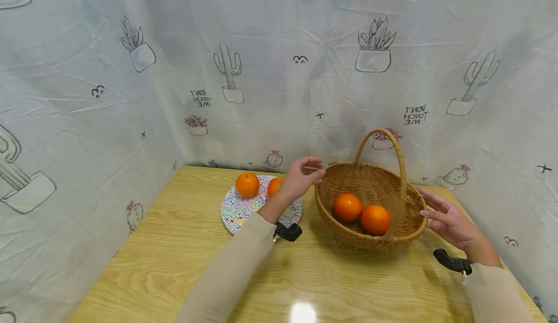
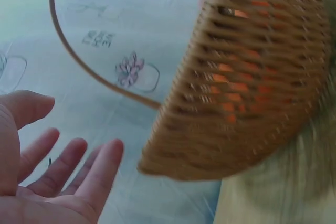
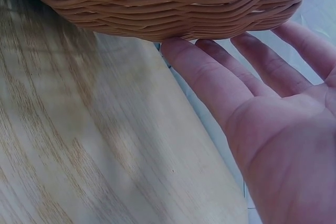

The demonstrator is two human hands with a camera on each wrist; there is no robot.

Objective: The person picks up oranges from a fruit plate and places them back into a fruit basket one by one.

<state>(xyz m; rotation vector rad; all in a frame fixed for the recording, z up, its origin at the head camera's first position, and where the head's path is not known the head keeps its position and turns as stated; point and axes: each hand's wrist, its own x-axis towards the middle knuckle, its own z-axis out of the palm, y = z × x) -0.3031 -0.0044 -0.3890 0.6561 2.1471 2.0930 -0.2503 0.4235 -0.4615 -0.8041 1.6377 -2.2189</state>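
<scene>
A wicker basket (image 1: pixel 366 180) with a tall arched handle (image 1: pixel 401 165) stands on the wooden table. Two oranges (image 1: pixel 347 207) lie side by side in it. My left hand (image 1: pixel 301 177) is at the basket's left rim, fingers loosely bent and holding nothing; the left wrist view shows a gap between its fingertips (image 2: pixel 116 148) and the wicker. On the opposite side, my right hand (image 1: pixel 451 223) has its fingers stretched along the basket's outer wall. In the right wrist view, those fingertips (image 3: pixel 178 48) touch the underside of the woven side (image 3: pixel 173 14).
Left of the basket lies a round plate (image 1: pixel 235 214) with a multicoloured squiggle pattern. It bears one orange (image 1: pixel 247 184) and another orange (image 1: pixel 273 186) partly hidden behind my left hand. A printed cloth (image 1: pixel 270 71) hangs around the table (image 1: pixel 174 245) at the back and sides.
</scene>
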